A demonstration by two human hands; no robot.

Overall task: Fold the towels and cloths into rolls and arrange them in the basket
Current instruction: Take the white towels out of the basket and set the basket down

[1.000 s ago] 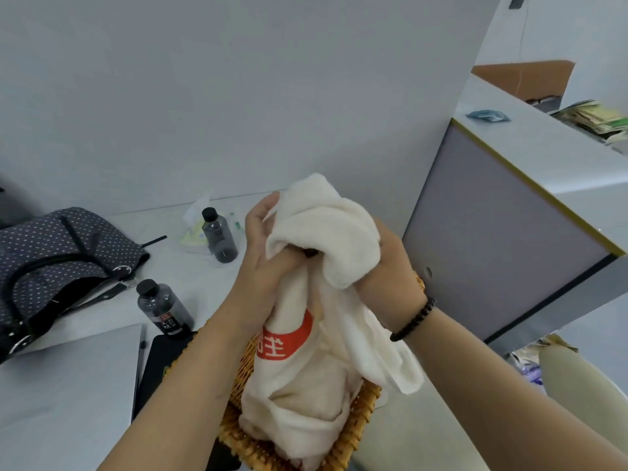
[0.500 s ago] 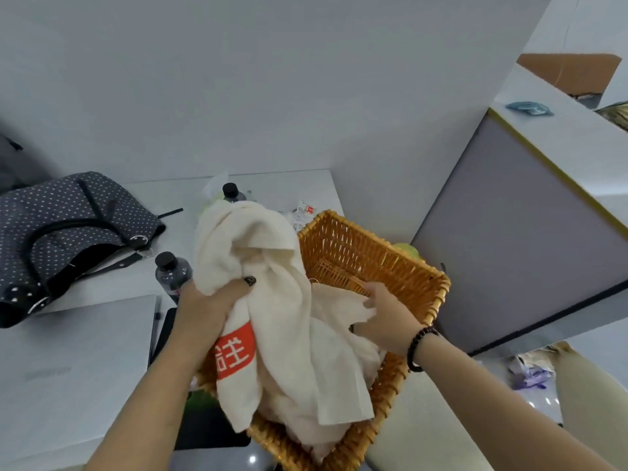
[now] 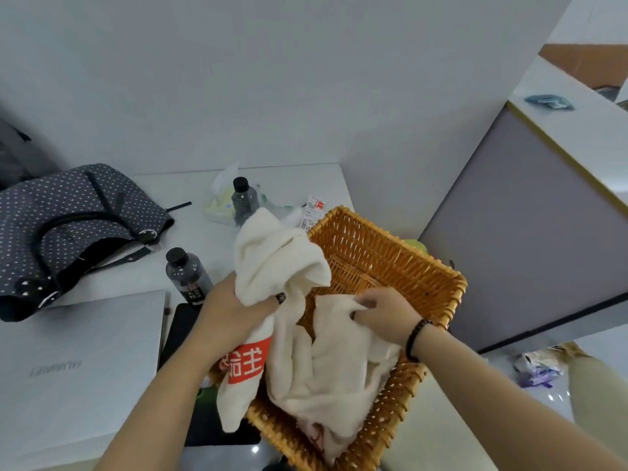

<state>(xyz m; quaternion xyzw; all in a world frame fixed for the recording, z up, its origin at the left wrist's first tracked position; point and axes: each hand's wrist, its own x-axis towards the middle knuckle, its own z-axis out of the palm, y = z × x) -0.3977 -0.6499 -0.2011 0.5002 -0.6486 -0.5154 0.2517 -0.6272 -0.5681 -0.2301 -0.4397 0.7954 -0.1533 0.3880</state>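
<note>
Head view. A white tabletop [image 3: 289,185] carries one woven wicker basket [image 3: 384,253] at its right edge, hard by a grey partition panel [image 3: 530,239]. One cream towel [image 3: 278,260] with an orange printed patch is bunched and lifted over the basket's left rim; its lower end hangs outside that rim. The left hand [image 3: 231,307] holds this towel, fingers and thumb curled round the gathered cloth, so the grip is closed on the towel. More cream cloth [image 3: 326,365] lies crumpled inside the basket, filling its near half; whether it is a second piece or the same towel cannot be told. The right hand [image 3: 384,311], a dark bead bracelet [image 3: 416,338] at its wrist, pinches a fold of this cloth at the basket's middle, its grip closed on the cloth. The basket's far half shows bare weave.

Surroundings, counted: two dark capped bottles, one [image 3: 187,277] just left of the lifted towel and one [image 3: 244,198] behind it toward the far edge; one polka-dot handbag [image 3: 74,226] at the left edge; one closed silver laptop [image 3: 78,368] at the near left corner; one black flat object [image 3: 183,328] between laptop and basket, partly hidden by the left forearm; one tissue pack [image 3: 221,202] and paper slips [image 3: 312,209] near the far edge. The raised towel hides the basket's far left corner.
</note>
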